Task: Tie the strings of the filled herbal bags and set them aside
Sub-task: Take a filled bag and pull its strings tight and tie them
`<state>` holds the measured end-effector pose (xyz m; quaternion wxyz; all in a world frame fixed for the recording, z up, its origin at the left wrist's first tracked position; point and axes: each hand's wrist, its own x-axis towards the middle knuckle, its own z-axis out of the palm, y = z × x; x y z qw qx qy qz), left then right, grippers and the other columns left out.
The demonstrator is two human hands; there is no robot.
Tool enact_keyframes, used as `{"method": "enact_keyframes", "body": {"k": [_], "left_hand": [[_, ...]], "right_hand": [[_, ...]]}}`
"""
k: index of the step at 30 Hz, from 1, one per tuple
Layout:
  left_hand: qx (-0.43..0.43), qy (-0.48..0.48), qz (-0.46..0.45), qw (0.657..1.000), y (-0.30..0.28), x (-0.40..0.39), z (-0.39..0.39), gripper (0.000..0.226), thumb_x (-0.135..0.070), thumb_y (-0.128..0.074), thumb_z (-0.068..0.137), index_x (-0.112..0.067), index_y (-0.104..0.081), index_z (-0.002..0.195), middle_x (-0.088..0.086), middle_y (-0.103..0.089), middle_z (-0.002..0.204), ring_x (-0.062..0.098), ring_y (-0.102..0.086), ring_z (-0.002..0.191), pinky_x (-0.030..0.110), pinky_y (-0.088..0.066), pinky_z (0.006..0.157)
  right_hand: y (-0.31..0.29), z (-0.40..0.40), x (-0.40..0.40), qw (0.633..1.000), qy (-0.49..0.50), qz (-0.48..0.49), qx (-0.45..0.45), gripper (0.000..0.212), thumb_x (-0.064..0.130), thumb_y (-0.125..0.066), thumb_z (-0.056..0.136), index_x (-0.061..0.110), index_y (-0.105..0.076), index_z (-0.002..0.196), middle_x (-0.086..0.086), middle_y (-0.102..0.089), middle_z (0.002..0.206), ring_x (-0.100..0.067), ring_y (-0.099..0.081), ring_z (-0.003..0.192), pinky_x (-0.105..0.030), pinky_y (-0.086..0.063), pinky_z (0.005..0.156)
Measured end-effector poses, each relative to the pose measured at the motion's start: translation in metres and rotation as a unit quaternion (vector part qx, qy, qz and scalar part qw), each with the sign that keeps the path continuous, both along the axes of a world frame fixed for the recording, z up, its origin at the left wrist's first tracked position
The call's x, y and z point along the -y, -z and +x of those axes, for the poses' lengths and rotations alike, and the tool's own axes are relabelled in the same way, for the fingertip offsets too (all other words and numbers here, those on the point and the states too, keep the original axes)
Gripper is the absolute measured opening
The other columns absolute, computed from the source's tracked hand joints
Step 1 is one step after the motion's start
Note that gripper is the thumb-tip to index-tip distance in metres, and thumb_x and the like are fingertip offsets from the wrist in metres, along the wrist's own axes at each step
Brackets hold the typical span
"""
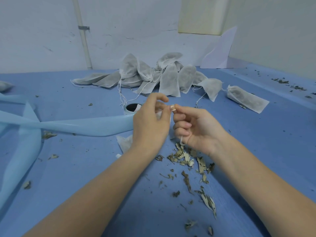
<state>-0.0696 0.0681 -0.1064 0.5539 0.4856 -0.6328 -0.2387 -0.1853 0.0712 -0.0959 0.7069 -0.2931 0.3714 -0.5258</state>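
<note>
Pinching white string (173, 107) — left hand (150, 124), right hand (196, 127), fingers curled, bag (125, 142) beneath.

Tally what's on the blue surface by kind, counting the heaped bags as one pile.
Pile of filled bags: 1
Filled bag lying apart at right: 1
Bag being tied, mostly hidden behind the left hand, with the right hand on its string: 1
Round tin: 1
Light blue strip: 1
Total: 5

Grey-white bags (169, 79); blue table (85, 168)
</note>
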Motion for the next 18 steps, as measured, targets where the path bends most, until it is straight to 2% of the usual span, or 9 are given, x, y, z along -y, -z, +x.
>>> {"method": "enact_keyframes", "body": {"k": [3, 8, 10, 13, 16, 18], "left_hand": [[0.054, -0.049, -0.093, 0.993, 0.0042, -0.0062, -0.0025, 0.014, -0.013, -0.061, 0.086, -0.019, -0.069, 0.096, -0.007, -0.068, 0.089, 0.016, -0.059, 0.093, 0.018, -0.038, 0.083], [0.066, -0.094, -0.157, 0.981, 0.0048, -0.0064, -0.0028, 0.009, -0.019, -0.070, 0.081, -0.014, -0.075, 0.087, -0.001, -0.071, 0.091, 0.023, -0.061, 0.091, 0.010, -0.033, 0.078], [0.079, -0.105, -0.168, 0.977, 0.0040, -0.0048, -0.0014, 0.006, -0.016, -0.073, 0.079, -0.012, -0.076, 0.082, 0.000, -0.070, 0.090, 0.025, -0.061, 0.091, 0.011, -0.033, 0.077], [0.151, -0.133, -0.229, 0.952, 0.0043, -0.0032, -0.0004, 0.004, -0.009, -0.073, 0.079, -0.007, -0.075, 0.077, 0.003, -0.070, 0.084, 0.030, -0.061, 0.088, 0.016, -0.035, 0.077], [0.191, -0.142, -0.268, 0.934, 0.0045, 0.0010, 0.0019, 0.009, -0.007, -0.066, 0.085, -0.003, -0.073, 0.081, 0.006, -0.069, 0.088, 0.033, -0.056, 0.092, 0.021, -0.035, 0.079], [0.190, -0.117, -0.205, 0.953, 0.0015, 0.0018, 0.0017, 0.012, -0.012, -0.061, 0.089, -0.007, -0.071, 0.087, 0.003, -0.066, 0.098, 0.032, -0.047, 0.106, 0.021, -0.031, 0.086]], "right_hand": [[-0.0002, 0.0000, 0.0007, 1.000, 0.019, 0.004, 0.008, 0.016, 0.014, -0.053, 0.091, 0.011, -0.058, 0.076, 0.008, -0.035, 0.054, -0.002, -0.023, 0.040, -0.013, -0.015, 0.041], [-0.0005, 0.0005, 0.0002, 0.999, 0.042, -0.007, 0.000, 0.015, 0.013, -0.055, 0.091, 0.010, -0.058, 0.078, 0.007, -0.036, 0.053, -0.003, -0.024, 0.039, -0.012, -0.016, 0.038], [-0.0003, 0.0011, -0.0012, 0.993, 0.084, -0.039, -0.069, 0.012, 0.012, -0.060, 0.089, 0.006, -0.061, 0.080, 0.006, -0.039, 0.051, -0.004, -0.026, 0.039, -0.014, -0.020, 0.038], [0.0018, 0.0000, -0.0035, 0.951, 0.163, -0.121, -0.234, 0.014, 0.016, -0.071, 0.083, 0.004, -0.069, 0.077, 0.005, -0.045, 0.051, -0.007, -0.033, 0.043, -0.019, -0.030, 0.043], [0.0012, -0.0031, -0.0044, 0.931, 0.173, -0.168, -0.275, 0.021, 0.022, -0.075, 0.081, 0.015, -0.073, 0.062, 0.006, -0.051, 0.053, -0.006, -0.041, 0.046, -0.018, -0.038, 0.047], [0.0002, -0.0043, -0.0049, 0.927, 0.158, -0.188, -0.284, 0.017, 0.026, -0.074, 0.082, 0.019, -0.076, 0.067, 0.007, -0.060, 0.058, -0.006, -0.050, 0.052, -0.017, -0.046, 0.055]]}}
